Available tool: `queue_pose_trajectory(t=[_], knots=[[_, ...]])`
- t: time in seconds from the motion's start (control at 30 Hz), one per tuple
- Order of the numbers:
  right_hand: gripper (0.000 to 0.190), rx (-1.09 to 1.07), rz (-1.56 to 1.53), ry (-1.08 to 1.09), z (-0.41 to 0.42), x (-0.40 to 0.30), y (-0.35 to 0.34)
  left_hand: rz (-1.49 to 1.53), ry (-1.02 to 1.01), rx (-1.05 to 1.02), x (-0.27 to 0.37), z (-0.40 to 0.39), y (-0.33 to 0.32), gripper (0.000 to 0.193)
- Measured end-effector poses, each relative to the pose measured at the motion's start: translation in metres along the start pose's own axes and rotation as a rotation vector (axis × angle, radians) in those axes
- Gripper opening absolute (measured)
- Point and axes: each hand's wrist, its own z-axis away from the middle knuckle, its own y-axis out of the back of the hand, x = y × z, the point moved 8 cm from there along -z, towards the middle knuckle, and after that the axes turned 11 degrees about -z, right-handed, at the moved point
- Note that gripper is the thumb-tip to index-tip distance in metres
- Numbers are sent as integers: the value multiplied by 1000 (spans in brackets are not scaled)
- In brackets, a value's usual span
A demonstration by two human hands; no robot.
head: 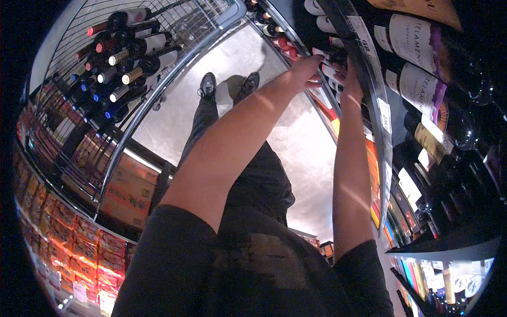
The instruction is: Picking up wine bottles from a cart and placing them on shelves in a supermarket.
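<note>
Both arms reach out to the right, into a wine shelf. My left hand [307, 73] is at the front edge of a lower shelf, beside bottles with pale labels [329, 72]; its fingers are partly bent, and whether they grip a bottle is unclear. Close by, my right hand [349, 85] extends under the upper shelf's front rail [370, 67]. Its fingertips are in shadow among dark bottles, so its hold cannot be made out. Above the rail, wine bottles with white and purple labels [412, 39] lie on their sides.
A wire shopping cart [130, 130] stands on the left, with many wine bottles [138, 43] stacked lengthwise in it or just beyond its wires. Red and orange packets [83, 253] fill a shelf at lower left. The pale floor [170, 115] runs between the cart and the wine shelf.
</note>
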Motion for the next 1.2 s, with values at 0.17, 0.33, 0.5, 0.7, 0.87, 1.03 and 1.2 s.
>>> queue_pose_trajectory(t=[0.17,0.33,0.5,0.7,0.87,1.03,1.2], knots=[[22,160,-127,82,16,9,-11,149,-59,-27,17,3,-13,35],[10,-50,-95,419,40,0,-33,339,-123,-324,0,-41,-22,31],[9,13,394,641,88,-28,-43,535,-195,-331,-7,-20,-28,28],[14,-102,433,679,160,-46,-44,164,-239,-158,1,34,-10,42],[20,-237,374,581,246,-63,-53,716,-71,-338,-7,55,4,52],[25,-388,345,559,309,-93,-72,617,-137,-198,-17,83,46,53],[27,-500,479,644,340,-116,-93,503,-137,-199,-10,106,75,47]])
